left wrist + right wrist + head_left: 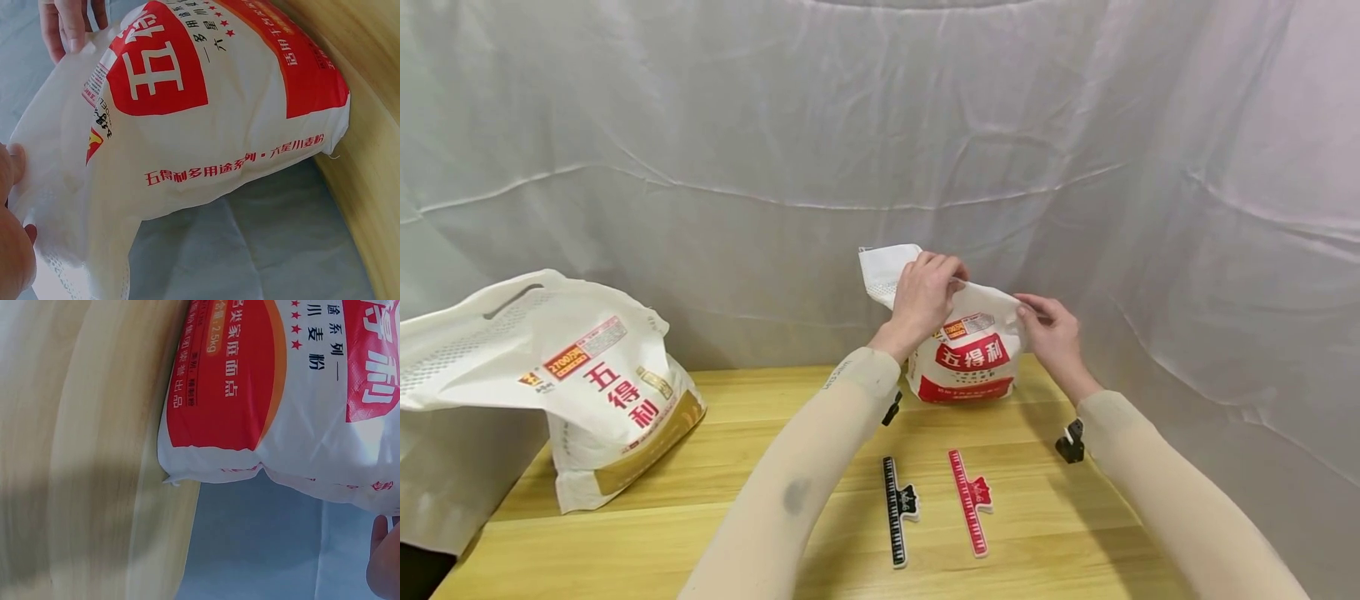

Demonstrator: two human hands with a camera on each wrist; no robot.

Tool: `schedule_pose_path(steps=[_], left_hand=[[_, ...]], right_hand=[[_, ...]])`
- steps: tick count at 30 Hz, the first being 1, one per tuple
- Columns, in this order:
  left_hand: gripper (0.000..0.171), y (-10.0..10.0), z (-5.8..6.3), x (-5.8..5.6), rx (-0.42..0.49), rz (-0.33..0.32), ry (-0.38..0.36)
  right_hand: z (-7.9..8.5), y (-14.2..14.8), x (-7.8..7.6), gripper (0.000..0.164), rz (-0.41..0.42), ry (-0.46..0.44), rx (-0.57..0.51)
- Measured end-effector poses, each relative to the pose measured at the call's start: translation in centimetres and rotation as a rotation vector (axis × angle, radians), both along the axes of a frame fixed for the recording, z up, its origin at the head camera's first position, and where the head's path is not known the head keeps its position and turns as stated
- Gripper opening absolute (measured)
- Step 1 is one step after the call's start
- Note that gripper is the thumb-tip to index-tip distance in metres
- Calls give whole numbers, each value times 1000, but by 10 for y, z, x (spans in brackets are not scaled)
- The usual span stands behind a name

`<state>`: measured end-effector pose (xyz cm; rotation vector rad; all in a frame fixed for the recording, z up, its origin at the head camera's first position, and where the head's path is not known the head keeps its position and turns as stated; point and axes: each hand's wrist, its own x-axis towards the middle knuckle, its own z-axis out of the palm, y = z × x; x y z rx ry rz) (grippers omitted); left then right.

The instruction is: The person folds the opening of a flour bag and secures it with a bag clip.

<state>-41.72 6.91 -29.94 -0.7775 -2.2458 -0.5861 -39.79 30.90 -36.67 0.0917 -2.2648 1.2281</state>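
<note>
Gripping the top of a white flour bag with red printed panels (970, 358), the left hand (922, 287) has its fingers clamped over the bunched material, just right of centre in the head view. The right hand (1051, 329) pinches the top corner on the other side between thumb and fingers. The bag sits on the light yellow wooden bench (760, 467), near the grey fabric curtain (775, 125), its white top flap sticking out beyond the left hand.

Its front reads "五得利" in white on red, under an orange label with "2700万". Red lettering in the left wrist view reads "五得利多用途系列 · 六星小麦粉"; the right wrist view gives "2.5kg", "各类家庭面点" and a row of red stars.

At the left of the head frame leans a white bag with a gold lower panel and a handle slot (613, 392), marked "五得利" in red beside another orange "2700万" label. At lower centre lie a black clip with a piano-key pattern (892, 508) and, to its right, a red clip with the same pattern (970, 504); the lettering on both is too small to read.
</note>
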Motion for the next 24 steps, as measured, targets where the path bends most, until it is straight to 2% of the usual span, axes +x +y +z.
schedule_pose_path(steps=[7, 12, 24], left_hand=[[6, 0, 0, 0, 1, 4, 0], [7, 1, 0, -1, 0, 5, 0], [6, 0, -1, -1, 8, 12, -8]], right_hand=[[2, 1, 10, 38, 47, 48, -33], [2, 3, 17, 39, 47, 78, -33], [2, 4, 41, 45, 65, 27, -7]])
